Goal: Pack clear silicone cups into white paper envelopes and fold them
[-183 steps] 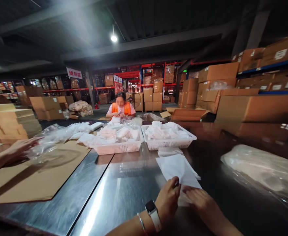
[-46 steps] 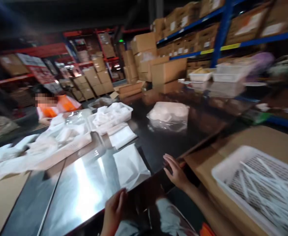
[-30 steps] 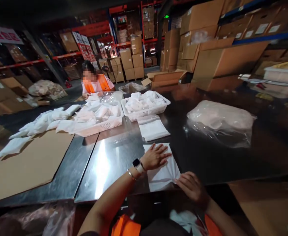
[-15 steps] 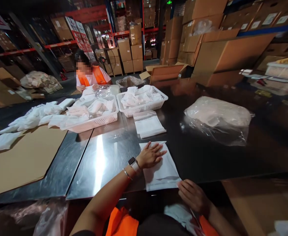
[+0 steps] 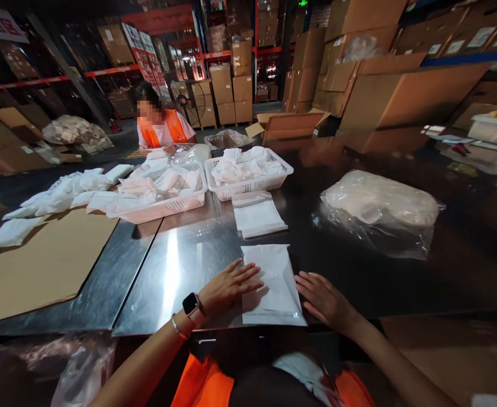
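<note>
The metal table (image 5: 184, 282) carries the same layout as half a second ago; its shiny surface runs left of the left hand (image 5: 230, 286) and its dark part stretches right of the right hand (image 5: 325, 297), with the near edge close below both. Well ahead and left of the left hand is a co-worker (image 5: 166, 129), whose hands are now largely hidden behind white packets (image 5: 170, 181). A cardboard sheet (image 5: 57, 260) left of the left hand is cut off at the side of the view. Ahead and right of the right hand, a clear plastic bag (image 5: 379, 203) holds pale contents, hard to make out. Two baskets (image 5: 254, 187) stand ahead of the left hand.

The white bag (image 5: 276, 288) lies flat between the hands. The right hand, fingers extended side by side, has left the bag's near right corner for its right edge; contact cannot be told. The left hand, fingers parted, has shifted from the bag's middle to its left side, fingertips over it, pressing or hovering unclear.
</note>
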A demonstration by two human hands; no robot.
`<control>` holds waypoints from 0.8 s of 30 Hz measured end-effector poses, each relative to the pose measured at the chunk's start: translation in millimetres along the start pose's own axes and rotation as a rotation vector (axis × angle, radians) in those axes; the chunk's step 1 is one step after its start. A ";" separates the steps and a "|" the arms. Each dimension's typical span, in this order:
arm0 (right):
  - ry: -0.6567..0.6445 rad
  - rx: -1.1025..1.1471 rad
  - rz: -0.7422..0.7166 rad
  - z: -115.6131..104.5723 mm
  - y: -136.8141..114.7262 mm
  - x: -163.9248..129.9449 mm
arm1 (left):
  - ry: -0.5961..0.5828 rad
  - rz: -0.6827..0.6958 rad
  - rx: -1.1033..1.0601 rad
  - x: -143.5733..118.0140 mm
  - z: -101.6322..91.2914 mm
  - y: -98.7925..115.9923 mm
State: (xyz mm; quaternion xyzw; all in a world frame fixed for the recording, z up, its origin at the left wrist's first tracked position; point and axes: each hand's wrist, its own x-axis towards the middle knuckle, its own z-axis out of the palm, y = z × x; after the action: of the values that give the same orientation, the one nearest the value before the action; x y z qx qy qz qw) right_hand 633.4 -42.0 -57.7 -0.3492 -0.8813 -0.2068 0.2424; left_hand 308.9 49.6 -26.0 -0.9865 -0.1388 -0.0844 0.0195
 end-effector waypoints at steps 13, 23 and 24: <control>-0.193 0.268 -0.253 19.1 2.8 22.6 | 0.138 0.056 -0.285 -17.6 20.9 11.2; -0.089 0.648 0.724 16.6 -38.3 29.7 | 0.391 -0.835 -0.988 -22.8 21.1 54.1; -0.049 0.631 0.823 17.2 -43.6 32.6 | 0.425 -0.878 -0.981 -19.5 22.8 57.9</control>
State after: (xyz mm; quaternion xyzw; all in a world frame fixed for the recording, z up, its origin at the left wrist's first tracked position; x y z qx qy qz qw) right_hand 576.5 -45.3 -61.3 -0.5816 -0.6957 0.1897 0.3765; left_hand 310.2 -9.9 -52.7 -0.6959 -0.4641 -0.3290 -0.4383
